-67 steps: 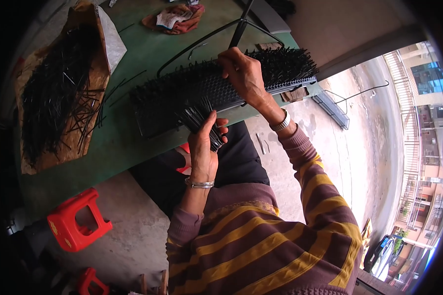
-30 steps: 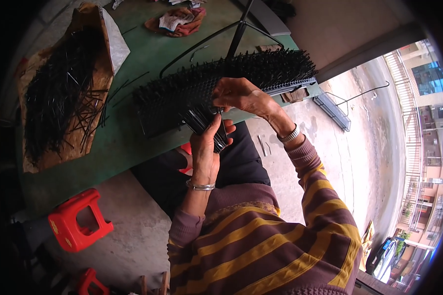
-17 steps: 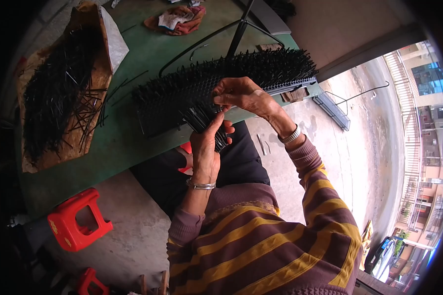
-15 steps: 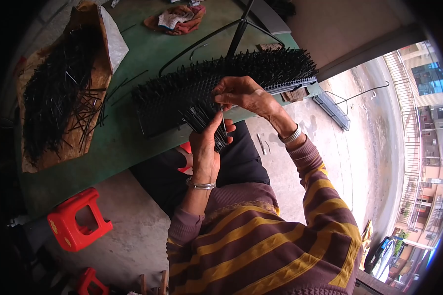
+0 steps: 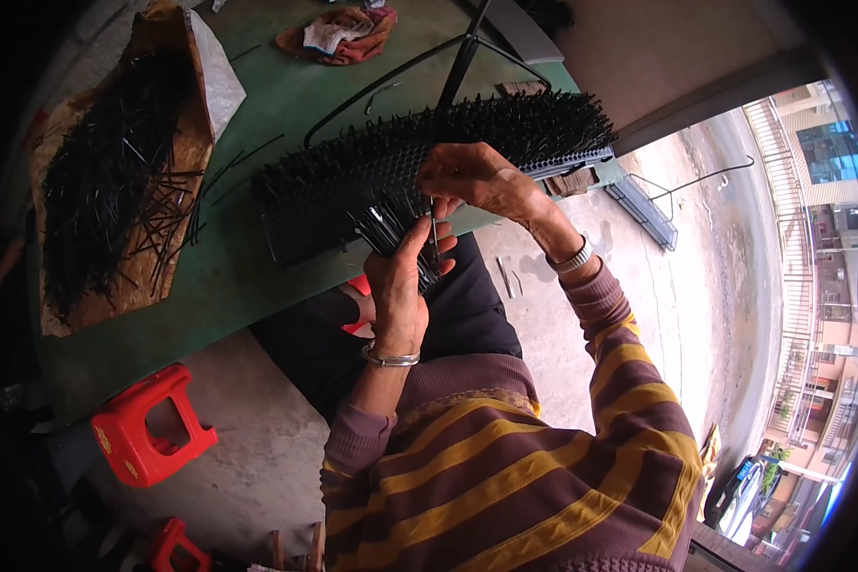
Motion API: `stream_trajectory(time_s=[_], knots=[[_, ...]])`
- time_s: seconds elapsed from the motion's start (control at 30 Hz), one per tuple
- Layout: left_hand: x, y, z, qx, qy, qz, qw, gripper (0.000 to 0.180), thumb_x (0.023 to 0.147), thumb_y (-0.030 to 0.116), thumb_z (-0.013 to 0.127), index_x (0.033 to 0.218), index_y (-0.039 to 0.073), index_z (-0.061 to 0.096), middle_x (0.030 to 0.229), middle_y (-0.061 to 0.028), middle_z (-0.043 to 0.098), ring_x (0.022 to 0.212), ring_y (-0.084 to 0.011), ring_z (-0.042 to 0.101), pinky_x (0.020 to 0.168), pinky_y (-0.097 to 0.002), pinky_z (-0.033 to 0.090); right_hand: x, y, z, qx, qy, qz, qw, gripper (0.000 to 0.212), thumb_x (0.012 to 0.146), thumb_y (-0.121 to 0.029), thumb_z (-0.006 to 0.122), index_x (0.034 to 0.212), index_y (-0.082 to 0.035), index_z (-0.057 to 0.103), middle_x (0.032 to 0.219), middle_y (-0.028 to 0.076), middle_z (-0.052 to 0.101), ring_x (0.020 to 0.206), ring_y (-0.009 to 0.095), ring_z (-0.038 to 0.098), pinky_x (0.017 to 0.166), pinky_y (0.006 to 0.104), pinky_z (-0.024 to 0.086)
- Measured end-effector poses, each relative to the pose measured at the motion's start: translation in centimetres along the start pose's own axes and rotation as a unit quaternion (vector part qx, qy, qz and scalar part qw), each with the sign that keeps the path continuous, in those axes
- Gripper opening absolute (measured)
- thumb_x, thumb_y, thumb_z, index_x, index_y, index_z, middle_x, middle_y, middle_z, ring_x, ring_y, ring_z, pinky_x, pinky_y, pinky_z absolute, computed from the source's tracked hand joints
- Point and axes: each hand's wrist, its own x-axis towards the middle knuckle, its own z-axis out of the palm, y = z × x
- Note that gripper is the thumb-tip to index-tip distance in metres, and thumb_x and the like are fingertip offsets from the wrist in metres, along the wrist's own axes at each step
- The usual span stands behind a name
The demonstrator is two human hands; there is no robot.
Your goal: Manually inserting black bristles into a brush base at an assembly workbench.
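Note:
My left hand [image 5: 400, 286] is closed round a bundle of thin black rods [image 5: 379, 229], their ends fanning out past the fingers. Just above it, my right hand [image 5: 477, 179] has its thumb and fingers pinched together at the upper end of one thin rod [image 5: 434, 229], whose lower part lies by my left thumb. Behind both hands a long black perforated board [image 5: 315, 210] rests along the table's near edge. Dense rows of upright black pieces [image 5: 515, 129] fill its far side and right end, while bare holes show at its front left.
The green table [image 5: 248, 276] carries a torn brown sack [image 5: 153, 248] of loose black rods at the left. A cloth [image 5: 343, 36] lies at the back, near a bent black metal frame [image 5: 458, 71]. A red stool [image 5: 153, 424] stands lower left; a grey rack [image 5: 643, 214] is at the right.
My right hand has shifted slightly, with its fingers curled more over the rod's end. The bundle in my left hand is tilted a little differently. The board has stayed in place.

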Motion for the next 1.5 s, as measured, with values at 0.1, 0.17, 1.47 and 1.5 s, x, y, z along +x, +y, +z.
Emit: stream_trajectory(time_s=[0.1,0.17,1.47,1.5], knots=[[0.3,-0.3,-0.2,-0.025,-0.013,-0.006,1.0,0.024,0.091,0.024,0.068,0.106,0.005,0.07,0.097,-0.0072,0.072,0.084,-0.0185,0.071,0.065,-0.0322,0.055,-0.3,-0.6,-0.1,-0.014,0.002,-0.026,1.0,0.01,0.093,-0.008,0.064,0.097,0.001,0.061,0.083,0.005,0.066,0.074,0.013,0.068,0.069,0.0261,0.055],[1.1,-0.8,-0.8,-0.086,-0.003,-0.043,0.995,0.027,0.092,0.027,0.068,0.11,0.007,0.067,0.103,-0.0068,0.071,0.09,-0.0203,0.07,0.071,-0.0351,0.056,-0.5,-0.9,-0.4,-0.023,0.007,-0.057,0.998,0.009,0.093,-0.007,0.063,0.096,0.002,0.06,0.082,0.005,0.067,0.075,0.014,0.068,0.069,0.0266,0.055],[1.4,-1.2,-0.6,-0.054,-0.015,-0.049,0.997,0.018,0.093,0.026,0.068,0.089,0.008,0.066,0.073,-0.0007,0.062,0.064,-0.0096,0.057,0.057,-0.0302,0.054,2.5,1.6,-0.5,-0.527,0.303,-0.317,0.728,0.031,0.085,-0.021,0.073,0.114,-0.011,0.069,0.091,0.004,0.062,0.081,0.021,0.062,0.07,0.0331,0.05],[1.3,-1.2,-0.6,-0.054,-0.015,-0.05,0.997,0.018,0.093,0.026,0.068,0.089,0.008,0.066,0.073,-0.0007,0.062,0.064,-0.0096,0.057,0.057,-0.0302,0.054,1.4,1.0,-0.1,-0.372,0.203,-0.213,0.88,0.029,0.087,-0.018,0.073,0.113,-0.007,0.068,0.09,0.004,0.064,0.08,0.017,0.063,0.07,0.0304,0.051]])
